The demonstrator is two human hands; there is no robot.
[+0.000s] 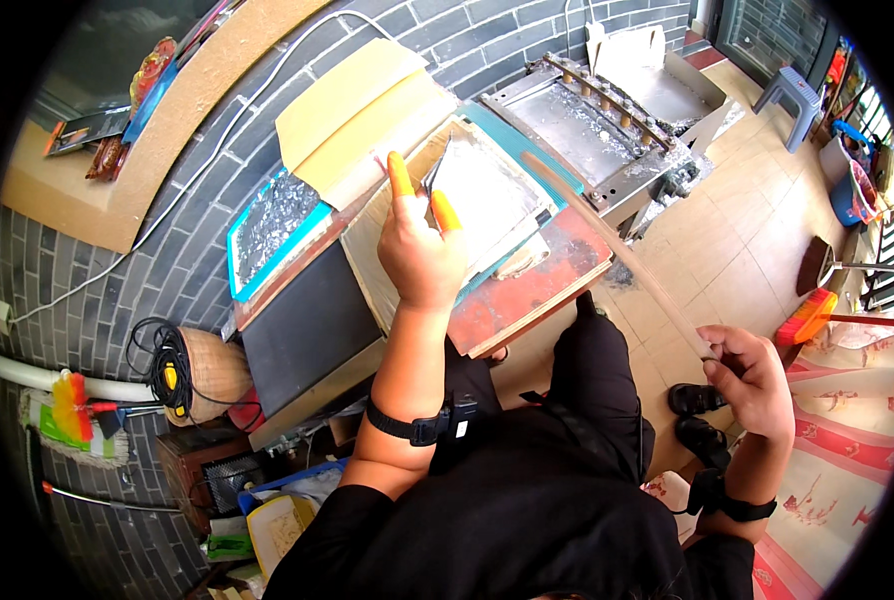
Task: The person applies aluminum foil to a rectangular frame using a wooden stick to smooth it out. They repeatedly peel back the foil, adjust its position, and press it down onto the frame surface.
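Right hand (753, 388) is gripping a stick (624, 250), ideally steadily; left hand (422, 255), fingers apart, is hovering over white sheets (495, 190).

And the left forearm (417, 350) is stretching forward, the left hand (424, 257) showing its back, index finger (400, 178) pointing ahead, thumb (446, 212) standing apart, both wearing yellow tips! The other fingers are hiding from view. Out wide, the right forearm (765, 465) is angling forward, and the right hand (755, 385) is pinching, thumb meeting bent fingers (735, 342).
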